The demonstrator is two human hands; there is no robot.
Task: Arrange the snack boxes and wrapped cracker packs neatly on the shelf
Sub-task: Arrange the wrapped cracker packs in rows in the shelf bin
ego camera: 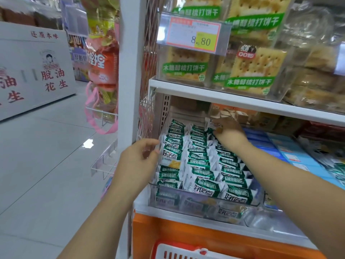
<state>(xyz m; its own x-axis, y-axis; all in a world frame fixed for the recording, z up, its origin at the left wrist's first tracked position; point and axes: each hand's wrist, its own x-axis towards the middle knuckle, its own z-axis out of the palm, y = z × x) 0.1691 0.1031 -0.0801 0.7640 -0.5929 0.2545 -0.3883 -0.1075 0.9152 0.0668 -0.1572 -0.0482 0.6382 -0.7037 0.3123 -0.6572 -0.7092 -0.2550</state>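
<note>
Mostly glossy cracker packs (200, 163) — crinkled foil; clear rigid bin (186, 200)

Both forearms are bare, each grip, left (139, 156) and right (228, 130), ungloved.

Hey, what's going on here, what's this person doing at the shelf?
A person is tidying green-and-white wrapped cracker packs in a clear bin on a store shelf. The left hand touches the packs in the left-hand row, while the right hand reaches to the back of the bin, fingers on a pack there. Clear boxes of crackers sit on the shelf above.
</note>
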